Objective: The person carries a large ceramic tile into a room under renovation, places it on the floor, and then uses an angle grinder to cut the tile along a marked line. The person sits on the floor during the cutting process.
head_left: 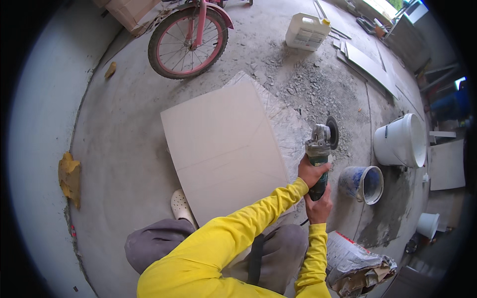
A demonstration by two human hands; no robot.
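Note:
An angle grinder [318,149] with a green body, grey head and dark disc is held upright in the picture, right of a large beige tile [223,139]. My left hand [311,172] wraps round its body just below the head. Lower down, my right hand [319,202] grips the rear end of the same tool. Its disc stands apart from the tile. Thin pencil-like lines cross the tile's face. Under the tile's right edge lies a crumpled plastic sheet [285,119]. Yellow sleeves cover both my arms.
Broken rubble [318,89] litters the floor beyond the grinder. A pink-wheeled bicycle [191,42], a white jerrycan [307,32] and cut tile pieces [370,67] lie farther off. Rightward stand a white bucket [397,141] and a blue-stained bucket [352,181]. A torn paper sack [355,263] sits near my right forearm.

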